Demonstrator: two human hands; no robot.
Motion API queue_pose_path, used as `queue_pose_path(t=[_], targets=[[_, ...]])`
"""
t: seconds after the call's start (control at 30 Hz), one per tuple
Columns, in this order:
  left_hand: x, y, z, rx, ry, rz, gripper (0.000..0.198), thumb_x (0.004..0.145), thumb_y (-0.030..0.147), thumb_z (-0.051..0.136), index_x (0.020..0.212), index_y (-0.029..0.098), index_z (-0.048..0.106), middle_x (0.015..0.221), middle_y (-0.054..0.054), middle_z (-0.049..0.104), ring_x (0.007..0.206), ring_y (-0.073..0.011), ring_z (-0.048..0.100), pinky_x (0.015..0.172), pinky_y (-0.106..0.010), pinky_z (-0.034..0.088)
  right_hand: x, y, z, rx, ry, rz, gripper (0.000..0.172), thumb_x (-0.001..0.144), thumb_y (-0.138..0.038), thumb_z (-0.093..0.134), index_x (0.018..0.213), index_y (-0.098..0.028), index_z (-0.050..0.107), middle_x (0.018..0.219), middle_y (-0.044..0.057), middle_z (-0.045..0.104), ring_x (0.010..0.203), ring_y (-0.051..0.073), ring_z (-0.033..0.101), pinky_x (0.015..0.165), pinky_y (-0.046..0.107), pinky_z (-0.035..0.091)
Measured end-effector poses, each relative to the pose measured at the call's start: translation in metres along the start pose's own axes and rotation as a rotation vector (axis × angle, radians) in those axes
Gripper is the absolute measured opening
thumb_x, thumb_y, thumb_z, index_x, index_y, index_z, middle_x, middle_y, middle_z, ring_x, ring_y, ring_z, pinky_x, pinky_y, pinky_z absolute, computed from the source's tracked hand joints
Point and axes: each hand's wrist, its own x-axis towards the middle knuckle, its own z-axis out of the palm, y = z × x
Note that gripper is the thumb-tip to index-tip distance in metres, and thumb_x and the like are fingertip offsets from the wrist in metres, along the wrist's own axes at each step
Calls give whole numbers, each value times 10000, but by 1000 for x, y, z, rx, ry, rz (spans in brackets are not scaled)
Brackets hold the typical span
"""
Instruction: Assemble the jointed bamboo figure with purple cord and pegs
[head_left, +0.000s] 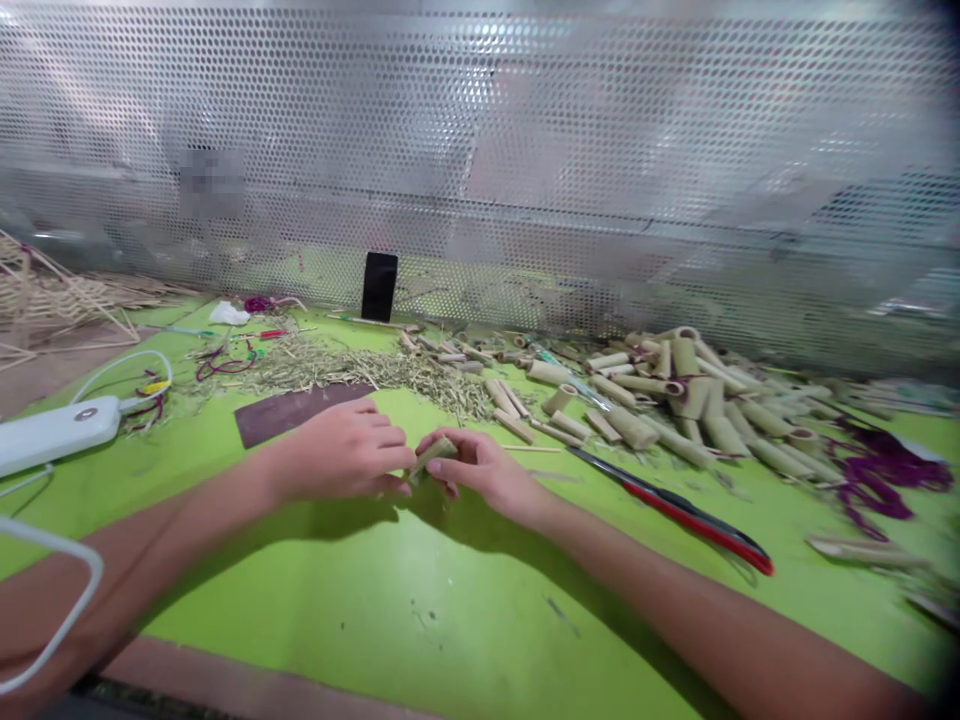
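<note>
Bamboo segment (433, 456) held between left hand (341, 450) and right hand (480, 472), fingers curled closed around it, above green surface (480, 590).

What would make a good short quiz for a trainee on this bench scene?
1. What do the left hand and right hand hold between them?
2. Which lies nearest the right hand: A, the black-and-red tool; B, the purple cord; or C, the white power strip?
3. Fill in the gap: behind the green bench stands a perforated sheet of ____.

Key: 1. A short bamboo tube. 2. A. 3. Metal.
</note>
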Motion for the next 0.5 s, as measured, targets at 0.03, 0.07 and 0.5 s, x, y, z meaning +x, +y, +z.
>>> queue_pose_path(t=[0.03, 0.07, 0.5], targets=[[1, 2, 1, 3, 10, 16, 239, 1049, 325, 549, 943, 171, 697, 852, -10, 756, 740, -153, 681, 726, -316, 454, 0, 0, 0, -2, -8, 4, 312, 827, -432, 790, 958, -168, 689, 732, -6, 651, 613, 123, 576, 611, 299, 460], [2, 3, 1, 5, 17, 22, 238, 1056, 306, 534, 942, 172, 693, 849, -7, 753, 730, -150, 677, 714, -316, 446, 0, 0, 0, -5, -20, 6, 308, 826, -429, 789, 951, -164, 693, 747, 1, 657, 619, 123, 578, 612, 297, 464], [0, 4, 12, -65, -19, 18, 265, 1066, 321, 510, 938, 170, 686, 829, -12, 759, 707, -156, 672, 665, -324, 427, -1, -1, -2, -42, -85, 34, 317, 839, -453, 765, 910, -155, 688, 701, 6, 642, 588, 125, 562, 591, 293, 431]])
